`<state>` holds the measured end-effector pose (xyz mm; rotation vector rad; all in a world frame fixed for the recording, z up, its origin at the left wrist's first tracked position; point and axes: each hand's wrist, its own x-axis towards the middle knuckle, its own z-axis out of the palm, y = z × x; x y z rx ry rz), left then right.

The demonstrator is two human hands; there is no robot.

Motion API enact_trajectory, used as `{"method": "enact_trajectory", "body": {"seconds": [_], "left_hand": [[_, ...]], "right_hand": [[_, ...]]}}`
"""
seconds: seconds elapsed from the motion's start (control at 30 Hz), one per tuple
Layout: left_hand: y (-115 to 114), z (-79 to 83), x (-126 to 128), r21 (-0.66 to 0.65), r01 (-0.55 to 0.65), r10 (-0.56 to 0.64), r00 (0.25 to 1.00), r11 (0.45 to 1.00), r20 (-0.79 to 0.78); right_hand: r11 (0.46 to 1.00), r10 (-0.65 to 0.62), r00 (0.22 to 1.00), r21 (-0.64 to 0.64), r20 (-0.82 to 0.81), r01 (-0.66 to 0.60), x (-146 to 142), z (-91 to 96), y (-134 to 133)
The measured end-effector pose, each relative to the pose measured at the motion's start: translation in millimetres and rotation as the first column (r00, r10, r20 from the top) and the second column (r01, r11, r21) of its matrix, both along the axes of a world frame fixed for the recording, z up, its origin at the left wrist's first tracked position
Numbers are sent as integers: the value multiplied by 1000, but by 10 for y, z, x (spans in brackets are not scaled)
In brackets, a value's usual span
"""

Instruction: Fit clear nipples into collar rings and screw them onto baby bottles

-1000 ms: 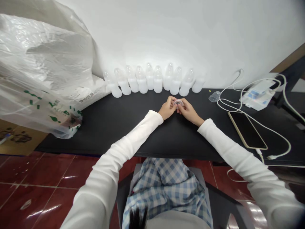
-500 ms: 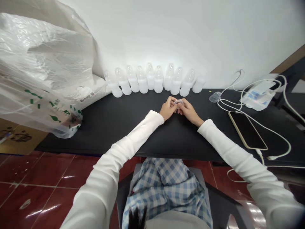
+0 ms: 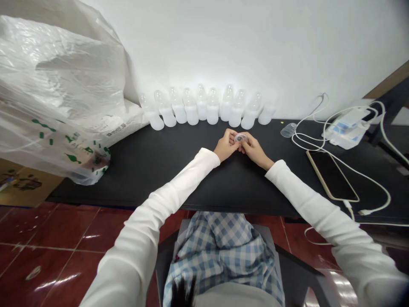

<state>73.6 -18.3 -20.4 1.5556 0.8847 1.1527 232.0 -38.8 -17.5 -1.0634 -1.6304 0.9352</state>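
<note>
My left hand (image 3: 225, 146) and my right hand (image 3: 252, 148) meet over the middle of the black table (image 3: 159, 162). Both pinch a small clear round ring-shaped piece (image 3: 239, 138) between their fingertips. Behind them, along the white wall, stands a row of several white bottles with clear caps (image 3: 207, 110). A single clear cap (image 3: 287, 129) lies on the table to the right of the row.
A big crinkled plastic bag (image 3: 60, 94) fills the table's left end. On the right lie a phone (image 3: 331, 174), white cables (image 3: 351, 166) and a white charger box (image 3: 348, 125). Red floor tiles and a chair show below the table's front edge.
The hands have stayed in place; the small clear piece has turned slightly between the fingertips.
</note>
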Motion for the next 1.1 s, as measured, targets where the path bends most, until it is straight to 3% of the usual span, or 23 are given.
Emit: {"method": "enact_trajectory", "body": {"seconds": [0.3,0.6,0.9,1.1], "left_hand": [[-10,42,28,-63,-58,58,998,996,4],[-53,94,18,-54,-64,64,998,997,11],[-114,166,8,-25,-63,63,998,998,-1],[-74,147,9,-107,-79,83,996,991,41]], "right_hand": [[998,7,1000,-62,-9,-8,1,-9,14],[990,-107,982,108,159,90,-70,81,-92],[996,-55,997,74,60,51,-54,5,-19],[992,-66,974,124,215,40,-34,13,-27]]}}
